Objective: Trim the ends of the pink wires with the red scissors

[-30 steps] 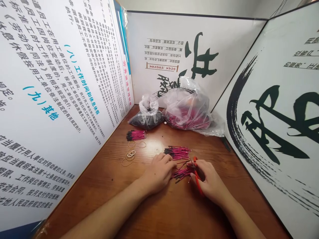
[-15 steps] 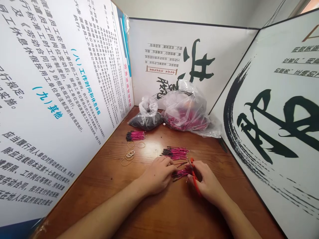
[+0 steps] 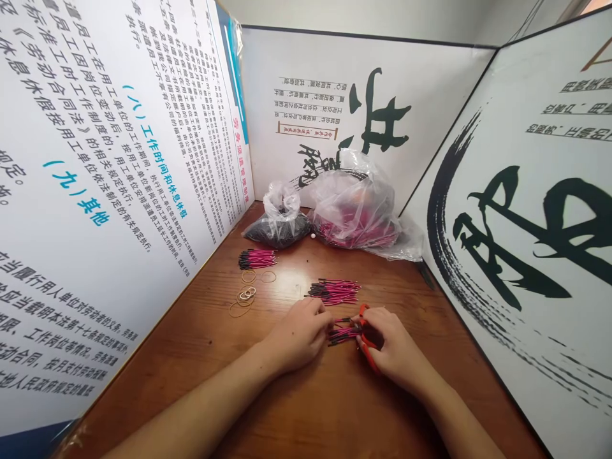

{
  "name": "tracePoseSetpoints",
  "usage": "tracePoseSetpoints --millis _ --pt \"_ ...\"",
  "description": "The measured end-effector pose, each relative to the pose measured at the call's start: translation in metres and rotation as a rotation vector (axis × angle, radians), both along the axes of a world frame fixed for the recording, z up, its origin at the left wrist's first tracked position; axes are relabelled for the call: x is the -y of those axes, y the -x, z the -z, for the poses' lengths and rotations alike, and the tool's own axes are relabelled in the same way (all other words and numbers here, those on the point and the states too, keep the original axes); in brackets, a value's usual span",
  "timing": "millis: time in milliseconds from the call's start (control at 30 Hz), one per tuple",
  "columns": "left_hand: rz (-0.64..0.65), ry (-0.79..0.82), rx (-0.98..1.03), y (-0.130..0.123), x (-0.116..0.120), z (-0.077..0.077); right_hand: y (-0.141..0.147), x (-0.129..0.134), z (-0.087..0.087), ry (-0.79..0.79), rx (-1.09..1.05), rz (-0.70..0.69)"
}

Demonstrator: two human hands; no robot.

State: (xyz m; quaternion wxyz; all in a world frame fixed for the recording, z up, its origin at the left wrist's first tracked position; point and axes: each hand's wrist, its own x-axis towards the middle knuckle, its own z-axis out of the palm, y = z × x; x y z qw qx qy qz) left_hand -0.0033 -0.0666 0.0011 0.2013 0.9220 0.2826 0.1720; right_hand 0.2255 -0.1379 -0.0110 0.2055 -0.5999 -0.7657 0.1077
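Note:
Orange-handled scissors (image 3: 367, 357) are in my right hand (image 3: 394, 347), whose fingers curl around the handles. My left hand (image 3: 299, 335) is closed, its fingertips pinching one end of a dark and pink stick piece (image 3: 341, 320). Between the hands lies a small group of pink sticks with black ends (image 3: 343, 335), close to my right fingertips. Just beyond them a larger pile of the same sticks (image 3: 335, 292) rests on the wooden table (image 3: 287, 401). A third bundle (image 3: 257, 259) lies farther back on the left.
Several rubber bands (image 3: 243, 301) lie left of the hands. At the back stand a plastic bag of black pieces (image 3: 277, 228) and a larger bag of pink sticks (image 3: 356, 220). Printed white panels (image 3: 329, 76) wall the table on three sides.
The view has shifted slightly. The scissors' blades, visible before above the small group, no longer stand out, and the stick piece now lies straighter between my two hands.

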Motion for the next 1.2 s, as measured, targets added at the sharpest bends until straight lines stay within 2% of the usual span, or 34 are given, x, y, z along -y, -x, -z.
tracePoseSetpoints --millis 433,600,767,1200 --pt "0.078 0.007 -0.091 0.003 0.002 0.001 0.005 0.000 0.001 0.035 0.158 -0.007" --pt "-0.028 0.035 -0.040 0.004 -0.003 0.002 0.005 0.001 0.000 0.032 0.161 -0.015" --pt "-0.150 -0.006 -0.047 0.008 -0.012 0.004 0.003 0.002 -0.001 0.029 0.150 -0.018" --pt "0.026 0.062 -0.023 0.014 -0.010 -0.005 0.002 0.003 0.000 0.026 0.141 -0.016"
